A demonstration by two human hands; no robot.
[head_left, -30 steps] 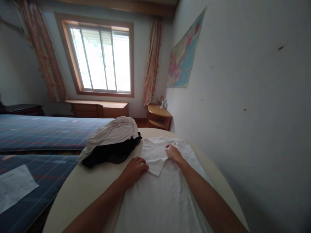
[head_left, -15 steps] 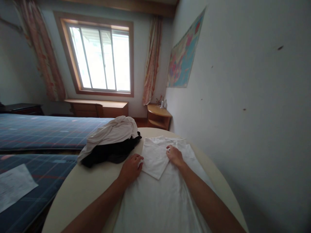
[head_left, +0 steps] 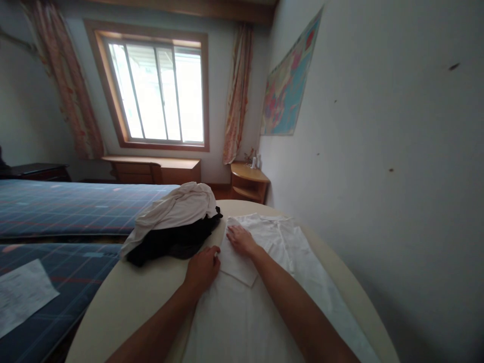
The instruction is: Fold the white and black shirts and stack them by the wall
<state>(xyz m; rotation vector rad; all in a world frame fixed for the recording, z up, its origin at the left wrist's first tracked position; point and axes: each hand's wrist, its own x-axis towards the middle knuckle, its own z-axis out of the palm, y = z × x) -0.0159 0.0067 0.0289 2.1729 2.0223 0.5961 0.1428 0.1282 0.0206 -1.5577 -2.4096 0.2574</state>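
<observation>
A white garment (head_left: 242, 312) lies spread over the round cream table (head_left: 124, 302), with a sleeve-like part folded inward near its far left side. My left hand (head_left: 203, 267) is at the garment's left edge, its fingers closed in a pinch on the white cloth. Flat on the folded part rests my right hand (head_left: 241, 239), fingers stretched out. To the left of the garment sits a heap of clothes, a light one (head_left: 177, 204) on top of a black one (head_left: 170, 242).
Beds with blue plaid covers (head_left: 86, 206) stand left of the table, and a paper sheet (head_left: 24, 292) lies on the nearer one. A white wall (head_left: 397, 201) rises at the right. A wooden corner shelf (head_left: 249, 174) and a desk (head_left: 174, 164) are beyond.
My right hand has moved left across the folded part and flattened onto it. My left hand's fingers have closed at the cloth edge. The garment's right side has spread further right.
</observation>
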